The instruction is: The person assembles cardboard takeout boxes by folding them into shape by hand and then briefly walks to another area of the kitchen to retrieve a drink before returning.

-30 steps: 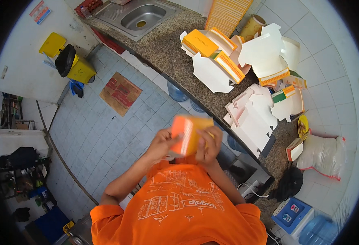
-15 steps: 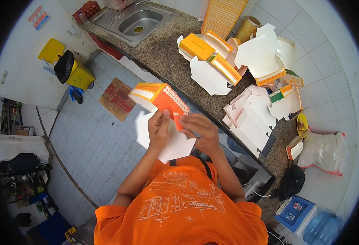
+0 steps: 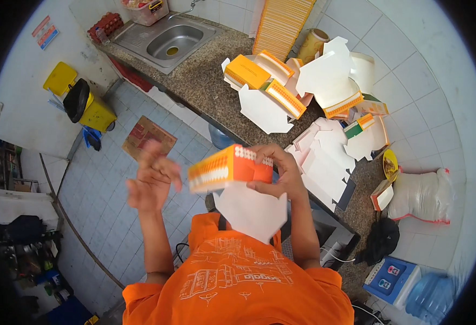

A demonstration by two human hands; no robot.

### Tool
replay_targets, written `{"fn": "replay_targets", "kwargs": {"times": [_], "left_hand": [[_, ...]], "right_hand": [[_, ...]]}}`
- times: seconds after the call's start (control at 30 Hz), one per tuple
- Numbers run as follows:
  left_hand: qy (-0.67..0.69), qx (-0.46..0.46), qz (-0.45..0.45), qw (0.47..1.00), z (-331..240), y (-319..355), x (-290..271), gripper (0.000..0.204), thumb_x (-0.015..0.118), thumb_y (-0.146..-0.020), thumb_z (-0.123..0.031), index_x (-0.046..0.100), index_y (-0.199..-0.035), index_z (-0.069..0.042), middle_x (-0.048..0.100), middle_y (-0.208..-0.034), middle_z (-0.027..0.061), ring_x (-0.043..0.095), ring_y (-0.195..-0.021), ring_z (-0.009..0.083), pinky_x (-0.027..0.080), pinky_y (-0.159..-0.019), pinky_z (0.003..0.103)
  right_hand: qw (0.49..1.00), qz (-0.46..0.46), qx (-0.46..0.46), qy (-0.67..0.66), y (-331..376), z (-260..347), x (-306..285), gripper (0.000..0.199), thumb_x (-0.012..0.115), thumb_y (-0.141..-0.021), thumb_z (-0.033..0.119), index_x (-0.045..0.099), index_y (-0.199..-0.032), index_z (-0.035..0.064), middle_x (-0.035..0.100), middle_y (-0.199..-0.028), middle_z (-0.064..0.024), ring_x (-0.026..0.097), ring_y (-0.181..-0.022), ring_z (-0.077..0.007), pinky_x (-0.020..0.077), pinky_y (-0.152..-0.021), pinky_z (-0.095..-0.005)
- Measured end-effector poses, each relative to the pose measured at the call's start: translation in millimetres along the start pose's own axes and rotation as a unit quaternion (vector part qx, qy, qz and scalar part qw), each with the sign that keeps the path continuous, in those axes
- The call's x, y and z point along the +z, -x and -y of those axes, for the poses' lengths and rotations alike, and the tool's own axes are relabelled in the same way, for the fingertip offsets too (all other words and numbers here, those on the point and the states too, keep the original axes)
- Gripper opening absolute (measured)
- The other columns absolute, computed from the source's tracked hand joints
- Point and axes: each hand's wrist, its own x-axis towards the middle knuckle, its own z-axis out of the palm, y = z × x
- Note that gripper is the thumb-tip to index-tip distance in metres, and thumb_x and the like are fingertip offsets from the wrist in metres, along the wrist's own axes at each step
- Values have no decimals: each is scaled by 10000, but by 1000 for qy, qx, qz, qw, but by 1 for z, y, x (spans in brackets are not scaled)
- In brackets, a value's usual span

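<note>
Orange-and-white cardboard box (image 3: 232,172), flap hanging, in right hand (image 3: 278,173).

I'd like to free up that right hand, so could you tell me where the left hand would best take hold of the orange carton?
Probably the near left end of the orange carton, from the left: that end juts free toward the open left hand, while the right hand covers the other end and the white flap hangs loose below.

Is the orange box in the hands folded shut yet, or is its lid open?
Open: the orange box has a white flap hanging unfolded below it.
</note>
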Motion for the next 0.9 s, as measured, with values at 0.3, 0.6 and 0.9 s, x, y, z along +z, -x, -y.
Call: {"fn": "replay_targets", "kwargs": {"times": [0.3, 0.6, 0.9], "left_hand": [[78, -299, 74, 948, 61, 29, 28, 877, 828, -713, -81, 381, -1462, 12, 568, -1323, 125, 521, -1243, 236, 425, -1030, 349], [315, -116, -108, 936, 113, 52, 0, 926, 751, -841, -419, 282, -1529, -13, 456, -1470, 157, 457, -1347, 267, 394, -1097, 424], [-60, -302, -216, 926, 111, 2, 41, 903, 595, -902, -620, 269, -1567, -102, 473, -1462, 182, 542, -1270, 318, 423, -1064, 464]], "right_hand": [[877, 86, 168, -441, 21, -37, 15, 664, 823, -789, 372, 538, -1296, 53, 585, -1341, -124, 587, -1210, -240, 468, -1002, -381], [942, -155, 297, -11, 63, -48, -11, 434, 837, -811, 224, 667, -1128, -19, 717, -1004, -63, 652, -893, -149, 532, -827, -308], [921, -325, 63, 204, -4, -8, -167, 487, 629, -984, 256, 491, -1384, 17, 631, -1158, -107, 618, -1016, -185, 517, -857, -321]]}}
